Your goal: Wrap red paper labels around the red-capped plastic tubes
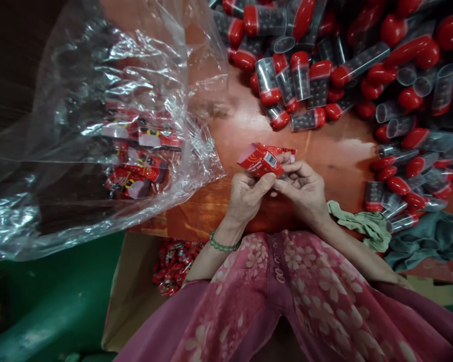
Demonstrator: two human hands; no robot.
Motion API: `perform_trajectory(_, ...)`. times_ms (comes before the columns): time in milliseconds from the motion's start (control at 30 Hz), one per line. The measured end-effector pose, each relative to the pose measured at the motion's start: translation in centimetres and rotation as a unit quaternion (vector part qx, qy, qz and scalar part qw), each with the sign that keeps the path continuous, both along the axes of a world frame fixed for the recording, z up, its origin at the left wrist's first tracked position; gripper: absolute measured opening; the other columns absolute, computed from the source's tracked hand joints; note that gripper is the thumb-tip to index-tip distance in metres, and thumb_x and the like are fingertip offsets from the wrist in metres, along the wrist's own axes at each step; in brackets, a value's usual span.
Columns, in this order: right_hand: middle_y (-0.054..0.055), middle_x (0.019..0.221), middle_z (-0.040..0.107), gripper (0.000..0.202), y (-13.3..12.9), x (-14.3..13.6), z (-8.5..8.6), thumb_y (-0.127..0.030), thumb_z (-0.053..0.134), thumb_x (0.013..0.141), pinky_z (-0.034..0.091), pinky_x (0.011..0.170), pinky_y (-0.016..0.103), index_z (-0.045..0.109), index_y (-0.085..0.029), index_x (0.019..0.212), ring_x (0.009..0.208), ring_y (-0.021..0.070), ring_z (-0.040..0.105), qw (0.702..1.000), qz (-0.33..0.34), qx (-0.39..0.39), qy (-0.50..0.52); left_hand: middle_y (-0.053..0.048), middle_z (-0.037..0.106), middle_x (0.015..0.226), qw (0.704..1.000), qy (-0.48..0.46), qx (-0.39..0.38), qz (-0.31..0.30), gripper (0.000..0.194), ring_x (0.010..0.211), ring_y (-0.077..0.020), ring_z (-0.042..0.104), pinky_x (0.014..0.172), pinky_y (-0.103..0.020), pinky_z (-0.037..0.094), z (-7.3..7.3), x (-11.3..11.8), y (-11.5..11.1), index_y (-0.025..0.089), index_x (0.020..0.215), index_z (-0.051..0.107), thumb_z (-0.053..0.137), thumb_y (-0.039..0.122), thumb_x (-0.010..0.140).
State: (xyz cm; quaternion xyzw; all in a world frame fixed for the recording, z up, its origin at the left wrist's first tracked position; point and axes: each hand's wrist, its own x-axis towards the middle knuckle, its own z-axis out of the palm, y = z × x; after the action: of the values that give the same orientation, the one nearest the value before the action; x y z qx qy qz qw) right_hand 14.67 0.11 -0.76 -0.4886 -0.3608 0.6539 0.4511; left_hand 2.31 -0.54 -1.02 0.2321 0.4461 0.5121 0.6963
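My left hand [247, 196] grips a red printed packet [258, 160] with a white barcode and swirl patterns, thumb pressed on its lower edge. The fingers of my right hand [305, 188] are closed together at the packet's right side, its thumb tip beside the left thumb. Part of the red packaging shows behind the right fingertips. Whether the packet is card or film, and whether something is inside, I cannot tell. Both hands are just above the front of the reddish-brown table [226, 120].
Left lies a large clear plastic bag [151, 65] with several red printed packets [143, 171] in it. Many clear tubes with red ends [268, 83] cover the back right. Pale green cloth [362, 226] and dark cloth [430, 241] lie right. A cardboard box [130, 291] holds red wrapped items [175, 264] below.
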Motion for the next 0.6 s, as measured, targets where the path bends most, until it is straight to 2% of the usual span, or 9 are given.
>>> perform_trajectory(100,-0.003,0.089,0.07,0.042,0.1,0.0,0.4,-0.041,0.09,0.064,0.062,0.067,0.024,0.058,-0.026,0.086,0.073,0.0111,0.068,0.999,-0.017,0.033,-0.025,-0.008,0.078,0.102,1.0,-0.01,0.008,-0.014,0.037,0.103,-0.0269,0.073,0.078,-0.033,0.061,-0.1,-0.1,-0.3,0.022,0.088,0.078,0.08,0.055,0.072)
perform_trajectory(167,-0.002,0.099,0.071,0.045,0.1,0.1,0.4,-0.038,0.091,0.063,0.062,0.068,0.023,0.058,-0.027,0.093,0.077,0.0112,0.069,0.998,-0.023,0.051,-0.015,-0.008,0.078,0.097,0.999,-0.039,-0.003,-0.008,0.036,0.106,-0.0282,0.072,0.089,-0.037,0.06,0.1,-0.3,-0.4,0.02,0.087,0.077,0.085,0.051,0.069)
perform_trajectory(267,-0.002,0.103,0.07,0.048,0.2,0.1,0.0,-0.034,0.09,0.067,0.06,0.06,0.023,0.06,-0.028,0.104,0.066,0.0089,0.066,0.997,0.002,0.076,-0.012,-0.007,0.078,0.101,0.996,-0.076,-0.016,0.051,0.043,0.113,-0.028,0.07,0.1,-0.039,0.056,0.6,-0.5,-0.2,0.02,0.096,0.075,0.087,0.049,0.066)
perform_trajectory(333,-0.002,0.1,0.068,0.041,0.3,0.2,-0.3,-0.032,0.088,0.07,0.06,0.06,0.024,0.064,-0.027,0.103,0.064,0.0087,0.065,0.994,0.022,0.104,-0.012,-0.006,0.078,0.103,0.992,-0.082,-0.022,0.098,0.045,0.118,-0.0265,0.068,0.105,-0.039,0.053,0.9,-0.5,-0.1,0.021,0.099,0.074,0.087,0.049,0.067)
perform_trajectory(467,-0.002,0.097,0.068,0.032,0.1,0.3,-0.6,-0.029,0.088,0.071,0.06,0.064,0.022,0.07,-0.026,0.097,0.073,0.0104,0.068,0.986,0.01,0.167,-0.01,-0.003,0.078,0.097,0.988,-0.09,-0.039,0.117,0.035,0.115,-0.0229,0.069,0.106,-0.035,0.052,1.2,0.0,-0.4,0.021,0.091,0.074,0.087,0.045,0.069)
perform_trajectory(600,-0.003,0.1,0.07,0.031,-0.3,0.6,-0.7,-0.026,0.089,0.071,0.057,0.058,0.019,0.068,-0.026,0.094,0.062,0.0062,0.064,0.981,0.002,0.194,-0.002,-0.001,0.078,0.091,0.99,-0.082,-0.044,0.108,0.034,0.107,-0.0209,0.072,0.103,-0.033,0.054,1.4,0.6,-1.3,0.021,0.086,0.075,0.088,0.047,0.067)
